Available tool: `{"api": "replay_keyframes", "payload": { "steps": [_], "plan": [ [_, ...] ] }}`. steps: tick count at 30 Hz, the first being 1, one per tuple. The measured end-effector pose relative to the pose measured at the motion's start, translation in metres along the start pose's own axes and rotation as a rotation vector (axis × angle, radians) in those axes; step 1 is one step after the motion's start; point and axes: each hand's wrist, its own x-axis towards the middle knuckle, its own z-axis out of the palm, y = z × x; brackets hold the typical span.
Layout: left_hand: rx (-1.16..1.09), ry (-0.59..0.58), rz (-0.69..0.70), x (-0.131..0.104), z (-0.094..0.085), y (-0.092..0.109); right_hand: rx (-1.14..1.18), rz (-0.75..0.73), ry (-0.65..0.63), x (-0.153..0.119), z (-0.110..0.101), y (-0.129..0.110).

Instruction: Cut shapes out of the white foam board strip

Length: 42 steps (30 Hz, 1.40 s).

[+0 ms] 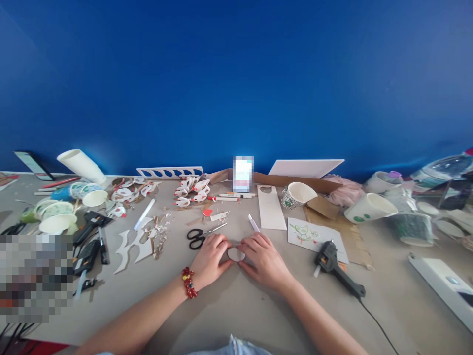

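Observation:
A small white oval piece with a dark edge sits between my two hands, low over the table. My left hand, with a red bead bracelet at the wrist, pinches its left edge between thumb and fingers. On the opposite edge, the curled fingers and thumb of my right hand grip the same piece. Black-handled scissors lie just beyond my left hand, blades pointing right. A white pen rests beyond my right hand, close to a white board strip with a rounded cut-out.
Right of my hands lie a hot glue gun, its cord trailing forward, and a bird drawing. Several white-and-red bird shapes cluster at the back. Board offcuts, paper cups and more glue guns crowd the left.

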Motion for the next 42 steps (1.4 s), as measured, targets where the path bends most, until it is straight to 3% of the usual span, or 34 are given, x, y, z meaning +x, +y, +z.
{"api": "replay_keyframes", "payload": {
  "steps": [19,24,28,32,35,42],
  "plan": [
    [-0.02,0.041,-0.016,-0.002,0.004,0.002,0.005,0.016,0.077,-0.001,0.004,0.004],
    [-0.073,0.14,0.018,-0.002,0.004,0.002,0.026,0.004,0.084,0.0,0.001,0.005],
    [-0.196,0.259,-0.066,0.0,-0.002,-0.001,0.057,0.023,0.115,-0.001,-0.004,0.015],
    [-0.284,0.384,-0.18,0.001,-0.01,-0.013,0.055,0.133,0.28,-0.007,-0.011,0.03],
    [-0.321,0.411,-0.238,-0.001,-0.011,-0.023,0.066,0.263,0.364,-0.012,-0.013,0.039],
    [-0.281,0.415,-0.209,0.0,-0.006,-0.025,0.012,0.332,0.245,-0.013,-0.004,0.039]
  ]
}}
